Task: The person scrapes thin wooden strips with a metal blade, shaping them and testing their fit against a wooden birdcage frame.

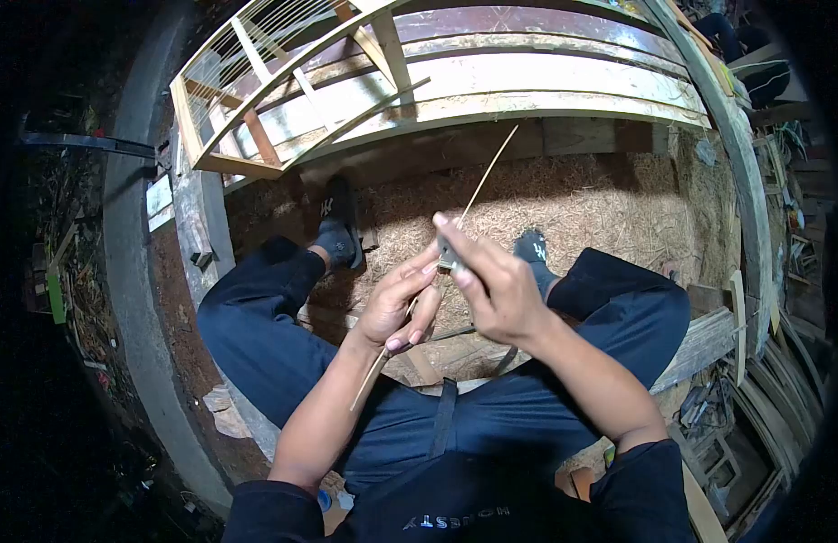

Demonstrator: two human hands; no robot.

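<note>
A thin bamboo stick (488, 172) runs slantwise between my knees, its far end up toward the bench and its near end beside my left forearm. My left hand (399, 306) is closed around its middle, thumb and fingers pinching it. Close against it, my right hand (502, 282) grips a small grey metal tool (447, 253) at the stick. Most of that tool is covered by my fingers, so its exact kind does not show. The two hands almost touch.
On the wooden bench (545, 86) ahead stands a curved wooden frame (252, 136) with thin parallel bars. Shavings (609, 213) cover the ground around my feet. A wooden beam (749, 199) borders the right side, with curved strips (781, 398) below it. Another person (736, 36) is partly visible at upper right.
</note>
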